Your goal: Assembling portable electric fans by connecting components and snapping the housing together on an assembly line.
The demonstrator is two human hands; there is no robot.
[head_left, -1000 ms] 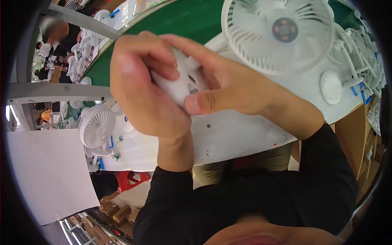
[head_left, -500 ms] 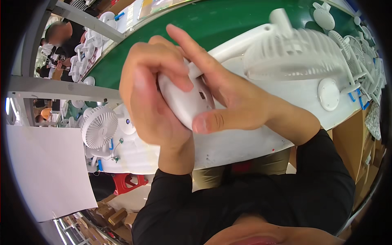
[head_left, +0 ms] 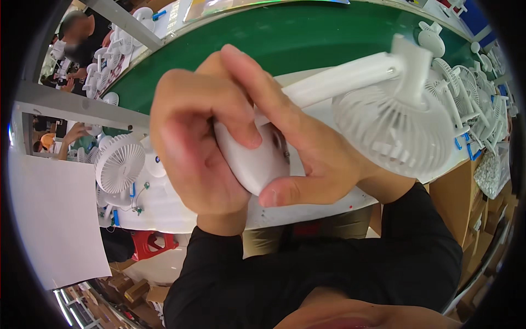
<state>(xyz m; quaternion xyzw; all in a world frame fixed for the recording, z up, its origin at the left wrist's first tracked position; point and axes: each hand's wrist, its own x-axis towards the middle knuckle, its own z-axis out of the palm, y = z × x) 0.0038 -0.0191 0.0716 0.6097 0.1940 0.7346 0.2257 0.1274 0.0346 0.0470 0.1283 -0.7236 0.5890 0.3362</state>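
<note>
Both hands are wrapped round the smooth white base (head_left: 249, 159) of a small white fan, held up above the table. My left hand (head_left: 192, 137) curls its fingers over the base from the left. My right hand (head_left: 318, 148) grips the other side, its thumb pressed on the near edge and its index finger stretched up. A white arm (head_left: 342, 79) runs out to the right from behind my right hand to a hinge, where the round slatted fan head (head_left: 397, 131) hangs tilted over my right forearm. My palms and fingers hide much of the base.
Several white fans (head_left: 471, 93) crowd the right end of the white worktop (head_left: 290, 214). Another fan (head_left: 119, 164) stands at the left, near a small wired part (head_left: 139, 209). Beyond runs a green belt (head_left: 307, 33). A grey metal frame (head_left: 82, 112), white panel (head_left: 55, 219) and red stool (head_left: 150, 245) are at left.
The fan head has swung on its hinge, and its slatted face now hangs lower. Both hands sit slightly lower and further left in the view, still on the base, which has turned a little.
</note>
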